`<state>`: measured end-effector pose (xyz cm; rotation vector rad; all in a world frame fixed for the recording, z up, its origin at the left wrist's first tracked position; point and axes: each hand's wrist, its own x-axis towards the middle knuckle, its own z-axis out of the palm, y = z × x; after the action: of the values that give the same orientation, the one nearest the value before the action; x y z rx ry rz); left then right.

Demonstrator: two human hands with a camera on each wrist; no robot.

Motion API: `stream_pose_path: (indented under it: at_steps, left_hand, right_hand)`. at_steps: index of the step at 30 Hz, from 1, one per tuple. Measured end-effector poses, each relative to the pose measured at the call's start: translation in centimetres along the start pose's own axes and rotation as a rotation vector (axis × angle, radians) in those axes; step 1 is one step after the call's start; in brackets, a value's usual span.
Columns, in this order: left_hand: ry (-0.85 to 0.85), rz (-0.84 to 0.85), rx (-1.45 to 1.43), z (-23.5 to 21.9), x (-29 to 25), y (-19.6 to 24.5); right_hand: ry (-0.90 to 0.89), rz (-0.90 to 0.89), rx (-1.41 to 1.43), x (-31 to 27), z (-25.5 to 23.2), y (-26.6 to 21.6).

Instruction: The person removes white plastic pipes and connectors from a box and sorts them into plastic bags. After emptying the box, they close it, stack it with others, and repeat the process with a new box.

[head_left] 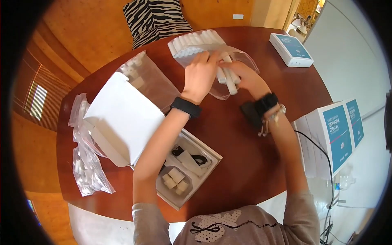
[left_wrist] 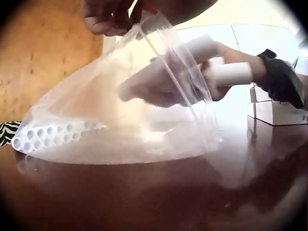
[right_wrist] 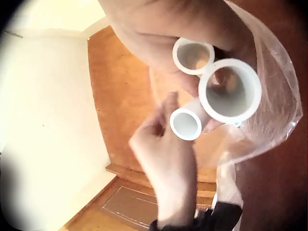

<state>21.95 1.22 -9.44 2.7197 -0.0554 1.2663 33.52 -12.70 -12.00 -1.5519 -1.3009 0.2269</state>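
Note:
My left hand [head_left: 201, 77] pinches the upper edge of a clear plastic bag [left_wrist: 96, 103], holding its mouth raised. White tubes [head_left: 196, 40] lie stacked at the bag's far end. My right hand [head_left: 249, 81] grips three loose white tubes [head_left: 230, 85] at the bag's mouth. Through the film, the left wrist view shows the right fingers and part of a tube [left_wrist: 199, 47] inside the bag. Three round open ends face the camera in the right wrist view, one tube [right_wrist: 255, 91] looking larger than the others. The right palm is partly hidden.
An open white box [head_left: 122, 112] with a cable [head_left: 199, 159] and small cream blocks [head_left: 176, 175] stands near my left forearm. Bags of small white pieces [head_left: 87, 173] lie on the left. Blue-and-white boxes [head_left: 338, 130] stand on the right, another [head_left: 292, 50] at the back right.

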Motion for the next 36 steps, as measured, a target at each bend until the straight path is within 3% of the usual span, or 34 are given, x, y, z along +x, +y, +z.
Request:
stream_pose_path:
  at_steps: [1,3,6,9,15,36]
  left_hand:
    - [0.053,0.020,-0.003,-0.2,-0.1,0.0]
    - [0.089,0.045,0.032,-0.5,-0.2,0.3]
    - [0.145,0.091,0.030,0.1,-0.6,0.3]
    - [0.163,0.070,0.004,0.5,-0.9,0.5]
    - [0.198,0.144,0.001,0.4,-1.1,1.1]
    - [0.208,0.228,-0.093,1.3,-1.7,1.1]
  right_hand:
    - [-0.042,-0.337,-0.494,0.8,-0.3,1.8]
    - [-0.006,0.049,-0.144,3.5,0.1,5.2]
    - [0.236,0.236,0.515,8.5,2.2,5.6]
    - [0.376,0.302,0.693,11.0,3.2,6.9]
    - [0.388,0.377,0.608,10.3,3.2,8.6]
    - [0.199,0.422,0.254,5.4,2.1,6.0]
